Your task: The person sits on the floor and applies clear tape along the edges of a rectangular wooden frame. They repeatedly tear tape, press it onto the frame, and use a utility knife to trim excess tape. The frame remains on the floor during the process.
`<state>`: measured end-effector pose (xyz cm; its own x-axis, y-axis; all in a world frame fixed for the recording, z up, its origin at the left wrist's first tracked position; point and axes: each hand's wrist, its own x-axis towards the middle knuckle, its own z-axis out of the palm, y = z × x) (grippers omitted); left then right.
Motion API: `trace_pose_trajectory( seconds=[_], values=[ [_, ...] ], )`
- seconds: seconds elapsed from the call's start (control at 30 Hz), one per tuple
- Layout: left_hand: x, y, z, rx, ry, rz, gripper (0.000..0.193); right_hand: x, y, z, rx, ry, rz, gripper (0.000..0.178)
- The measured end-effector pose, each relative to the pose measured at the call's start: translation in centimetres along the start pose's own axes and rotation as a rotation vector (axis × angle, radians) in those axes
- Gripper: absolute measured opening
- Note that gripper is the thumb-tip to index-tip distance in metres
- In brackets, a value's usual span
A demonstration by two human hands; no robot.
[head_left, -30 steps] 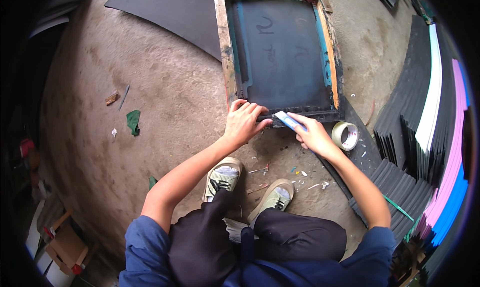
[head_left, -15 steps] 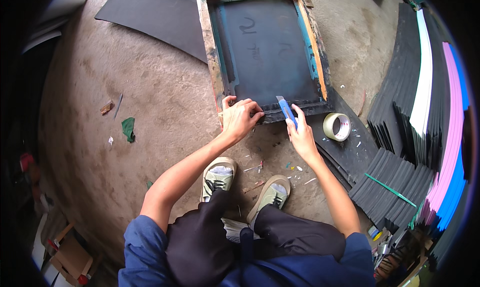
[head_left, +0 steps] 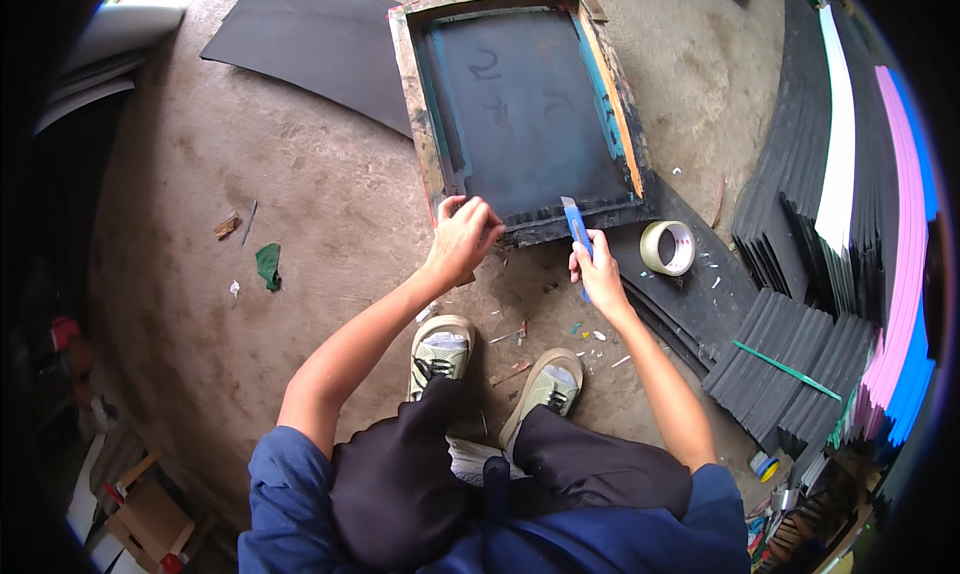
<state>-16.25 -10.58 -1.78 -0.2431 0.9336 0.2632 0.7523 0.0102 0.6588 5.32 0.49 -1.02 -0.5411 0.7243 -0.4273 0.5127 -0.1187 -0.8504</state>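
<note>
A wooden screen-printing frame [head_left: 422,104] with dark mesh lies on the floor in front of me. My left hand [head_left: 462,242] is at its near left corner, fingers curled and pressed together; whatever they pinch is hidden. In my right hand [head_left: 602,276] is a blue box cutter [head_left: 576,226], its blade out and pointing away from me over the frame's near bar. I cannot tell whether the blade touches the bar. Just right of that hand, a roll of clear tape [head_left: 650,246] rests on black sheet material [head_left: 700,299].
A large black sheet [head_left: 300,59] lies at the far left of the frame. Stacks of black sheets [head_left: 775,349], with pink sheets [head_left: 905,234] and blue ones, line the right side. A green scrap [head_left: 268,266] lies on the floor at left; small scraps are near my shoes [head_left: 440,354].
My left hand has drawn back a little along the near bar toward the left corner, its fingers curling more. The box cutter stays in my right hand. The view has shifted slightly.
</note>
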Motion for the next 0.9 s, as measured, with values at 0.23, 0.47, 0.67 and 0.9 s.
trace_pose_trajectory(
  seconds=[0.23,0.47,0.67,0.9],
  values=[
    [-2.5,0.2,-0.8,0.168,-0.123,0.241,0.022,-0.9,-0.7,1.3,-0.061,-0.16,0.002,0.02],
    [-4.4,0.9,0.1,0.226,0.151,-0.381,0.045,-1.6,0.5,2.7,-0.16,-0.044,0.054,0.029],
    [-4.3,-0.5,2.6,-0.413,0.356,-0.771,0.056,-0.9,1.0,5.4,-0.133,0.004,0.009,0.033],
    [-5.1,-2.0,3.3,-0.503,0.314,-0.785,0.054,-1.2,0.0,6.5,-0.012,-0.05,0.202,0.037]
  ],
)
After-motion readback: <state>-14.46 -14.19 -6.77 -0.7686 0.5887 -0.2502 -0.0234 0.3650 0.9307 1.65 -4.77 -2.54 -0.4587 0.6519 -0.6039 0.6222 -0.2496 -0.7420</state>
